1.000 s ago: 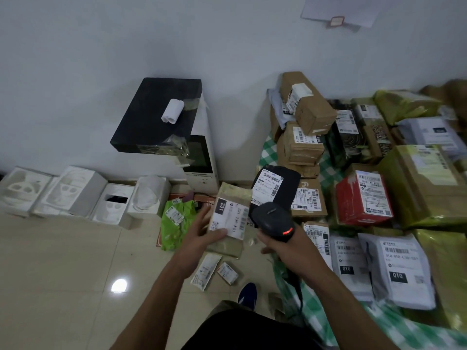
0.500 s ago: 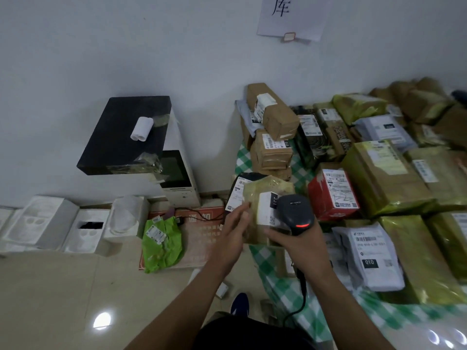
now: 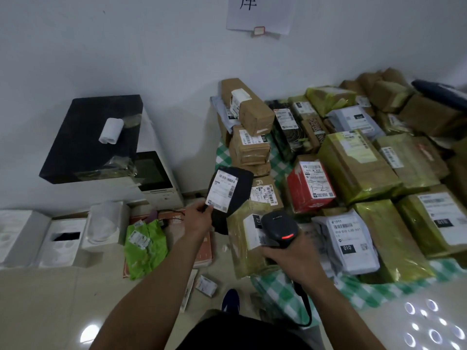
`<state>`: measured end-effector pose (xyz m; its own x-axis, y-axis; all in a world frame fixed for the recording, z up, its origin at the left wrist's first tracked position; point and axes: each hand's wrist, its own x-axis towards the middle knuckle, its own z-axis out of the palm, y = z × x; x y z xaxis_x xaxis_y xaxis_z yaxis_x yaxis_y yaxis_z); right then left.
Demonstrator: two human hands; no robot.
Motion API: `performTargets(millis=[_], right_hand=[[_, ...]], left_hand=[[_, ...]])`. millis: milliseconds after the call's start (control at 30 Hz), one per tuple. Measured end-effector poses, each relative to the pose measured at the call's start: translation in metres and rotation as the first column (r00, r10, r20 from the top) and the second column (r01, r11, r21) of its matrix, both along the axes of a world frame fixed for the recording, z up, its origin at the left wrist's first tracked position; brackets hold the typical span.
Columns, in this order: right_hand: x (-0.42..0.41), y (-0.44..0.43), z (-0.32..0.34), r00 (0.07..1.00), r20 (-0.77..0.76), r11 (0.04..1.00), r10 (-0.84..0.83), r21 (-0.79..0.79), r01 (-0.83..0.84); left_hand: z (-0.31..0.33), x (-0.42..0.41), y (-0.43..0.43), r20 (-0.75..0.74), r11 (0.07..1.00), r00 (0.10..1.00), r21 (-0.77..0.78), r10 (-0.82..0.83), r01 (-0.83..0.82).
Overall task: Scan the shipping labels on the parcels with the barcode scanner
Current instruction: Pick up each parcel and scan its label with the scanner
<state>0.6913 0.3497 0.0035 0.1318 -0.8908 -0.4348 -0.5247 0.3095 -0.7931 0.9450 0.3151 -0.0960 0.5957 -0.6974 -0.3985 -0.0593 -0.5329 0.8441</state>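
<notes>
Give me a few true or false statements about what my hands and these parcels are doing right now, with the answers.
The left hand holds a black parcel with a white label. True.
The right hand is empty. False: it grips the barcode scanner.
A green bag lies left of the left forearm. True.
The red box lies on the floor beside the green bag. False: it stands among the parcels on the right.

Parcel storeroom, labelled parcels [image 3: 353,168] heaped on checked cloth [image 3: 285,286], tiled floor [image 3: 50,311], paper sign [image 3: 261,13] on wall
</notes>
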Motion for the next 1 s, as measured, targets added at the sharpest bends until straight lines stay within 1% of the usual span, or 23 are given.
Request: performTargets(millis=[67, 167, 200, 267, 367, 433, 467, 533, 633, 733, 867, 933, 1000], right_hand=[[0.002, 0.000, -0.004, 0.999, -0.030, 0.999, 0.024, 0.028, -0.023], [0.012, -0.004, -0.014, 0.996, -0.052, 0.995, 0.066, 0.078, -0.062], [0.017, -0.006, -0.019, 0.995, -0.066, 0.995, 0.070, 0.077, -0.065], [0.025, -0.009, -0.028, 0.992, -0.108, 0.995, 0.068, 0.085, -0.059], [0.035, -0.011, -0.039, 0.986, -0.156, 0.994, 0.049, 0.104, -0.033], [0.039, -0.011, -0.046, 0.980, -0.192, 0.996, 0.043, 0.084, -0.027], [0.040, -0.009, -0.050, 0.977, -0.208, 0.997, 0.053, 0.071, -0.039], [0.042, -0.005, -0.055, 0.967, -0.245, 0.997, 0.069, 0.039, -0.061], [0.047, 0.003, -0.051, 0.946, -0.306, 0.994, 0.107, 0.018, -0.107], [0.046, 0.007, -0.051, 0.934, -0.348, 0.996, 0.085, 0.004, -0.089], [0.034, 0.000, -0.054, 0.934, -0.354, 0.999, 0.042, 0.028, -0.034], [0.027, -0.006, -0.053, 0.939, -0.345, 1.000, 0.012, 0.026, -0.003], [0.022, -0.010, -0.053, 0.958, -0.285, 0.999, -0.026, 0.014, 0.031]], left_hand=[[0.002, 0.010, 0.001, -0.016, 0.996, 0.998, -0.070, 0.059, -0.060], [0.007, 0.021, 0.016, 0.012, 0.971, 0.985, -0.171, 0.172, -0.167], [0.005, 0.023, 0.023, -0.022, 0.959, 0.978, -0.188, 0.210, -0.210], [-0.001, 0.024, 0.037, -0.181, 0.929, 0.942, -0.191, 0.283, -0.316], [-0.010, 0.011, 0.059, -0.420, 0.901, 0.846, -0.128, 0.328, -0.413], [-0.010, -0.006, 0.071, -0.569, 0.905, 0.758, -0.055, 0.319, -0.422], [-0.011, -0.015, 0.075, -0.627, 0.918, 0.720, -0.018, 0.298, -0.395], [-0.011, -0.034, 0.078, -0.710, 0.937, 0.650, 0.041, 0.272, -0.347], [-0.013, -0.054, 0.077, -0.754, 0.942, 0.602, 0.067, 0.263, -0.329], [-0.014, -0.066, 0.075, -0.765, 0.961, 0.609, 0.043, 0.208, -0.274], [-0.015, -0.075, 0.071, -0.744, 0.986, 0.659, -0.005, 0.109, -0.169], [-0.013, -0.073, 0.065, -0.722, 0.985, 0.683, -0.010, 0.113, -0.174], [-0.011, -0.069, 0.061, -0.665, 0.981, 0.735, -0.018, 0.131, -0.192]])
